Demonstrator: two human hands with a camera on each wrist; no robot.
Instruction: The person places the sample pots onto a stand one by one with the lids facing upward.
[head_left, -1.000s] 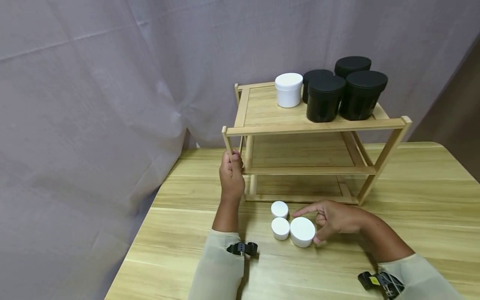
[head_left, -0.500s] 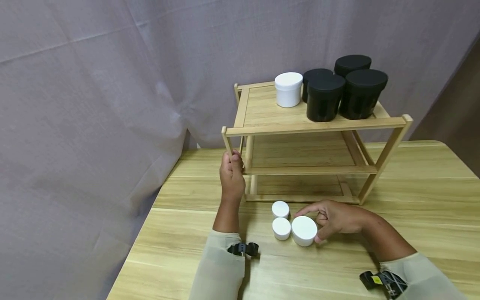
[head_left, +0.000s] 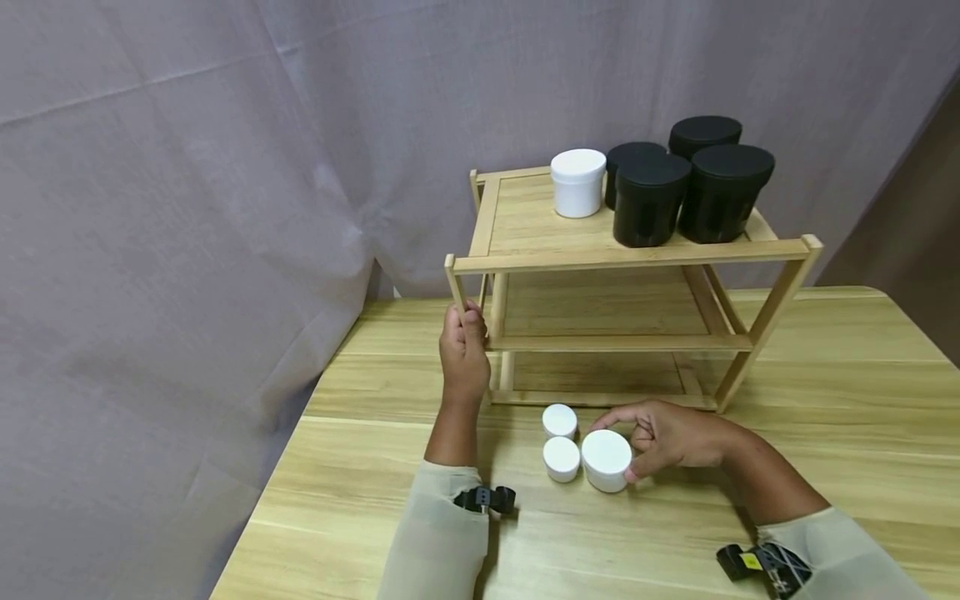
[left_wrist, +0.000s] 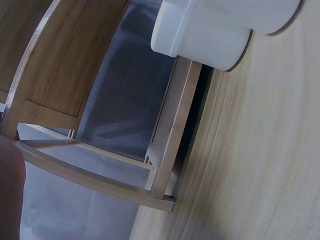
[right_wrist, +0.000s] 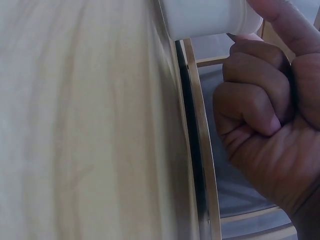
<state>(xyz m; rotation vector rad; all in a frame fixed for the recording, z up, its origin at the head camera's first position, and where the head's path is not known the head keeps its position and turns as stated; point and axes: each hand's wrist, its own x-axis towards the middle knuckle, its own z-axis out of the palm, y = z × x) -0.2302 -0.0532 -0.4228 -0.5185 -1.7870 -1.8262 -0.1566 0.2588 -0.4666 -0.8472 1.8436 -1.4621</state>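
Pinching upright white jar (head_left: 607, 463), lid (head_left: 607, 450) up, axis vertical: right hand (head_left: 670, 435).

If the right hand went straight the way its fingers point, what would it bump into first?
The bigger white jar, which the right hand has between thumb and index finger. Past that, the small white jar nearer the rack looks next, though depth is hard to judge.

No readable text, brand or number; yellow patch (head_left: 751, 561) on black right-wrist camera (head_left: 733, 564), too small to tell if lettered; pale marks (head_left: 483, 497) on left-wrist camera (head_left: 504, 500), likewise too small.
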